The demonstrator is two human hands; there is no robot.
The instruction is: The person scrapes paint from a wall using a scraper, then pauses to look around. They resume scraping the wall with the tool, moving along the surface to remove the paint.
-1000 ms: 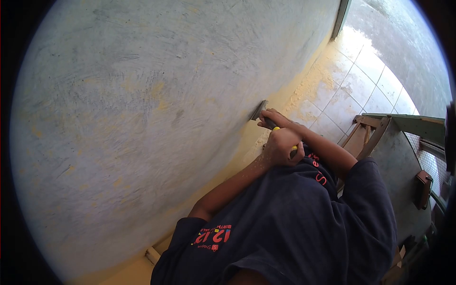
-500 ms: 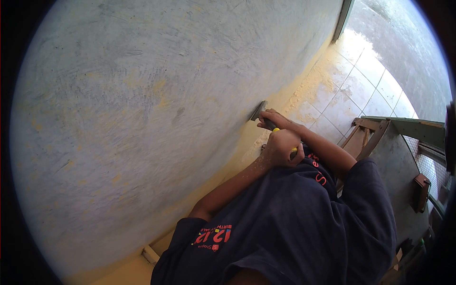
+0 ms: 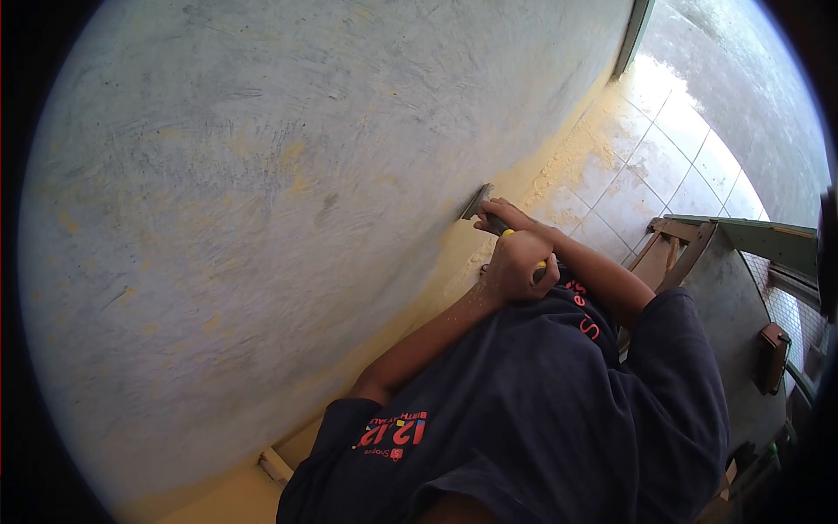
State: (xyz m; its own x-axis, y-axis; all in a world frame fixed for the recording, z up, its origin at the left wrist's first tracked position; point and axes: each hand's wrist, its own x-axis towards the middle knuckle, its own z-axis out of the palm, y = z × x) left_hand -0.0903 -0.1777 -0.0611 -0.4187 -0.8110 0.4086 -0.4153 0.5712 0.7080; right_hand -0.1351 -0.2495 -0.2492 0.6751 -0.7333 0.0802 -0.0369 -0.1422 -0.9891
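Note:
A scraper with a flat metal blade (image 3: pixel 476 202) rests against the grey wall (image 3: pixel 262 227), just above its yellowish lower band. My right hand (image 3: pixel 517 218) is closed round the front of the black and yellow handle, close behind the blade. Farther back, my left hand (image 3: pixel 518 264) is wrapped round the rear of the same handle, with yellow parts showing beside its fingers. Pale specks dot the left wrist and forearm. The palms and the covered part of the handle are hidden.
Yellowish flakes lie along the wall's foot on the white tiled floor (image 3: pixel 660 162). At right stand a wooden frame (image 3: pixel 685 253) and a grey panel with a brown object (image 3: pixel 772 358) on it. A wooden piece (image 3: pixel 277 466) is at lower left.
Both hands and the scraper have shifted only very slightly, with the left hand a little higher in the view. The grip is unchanged.

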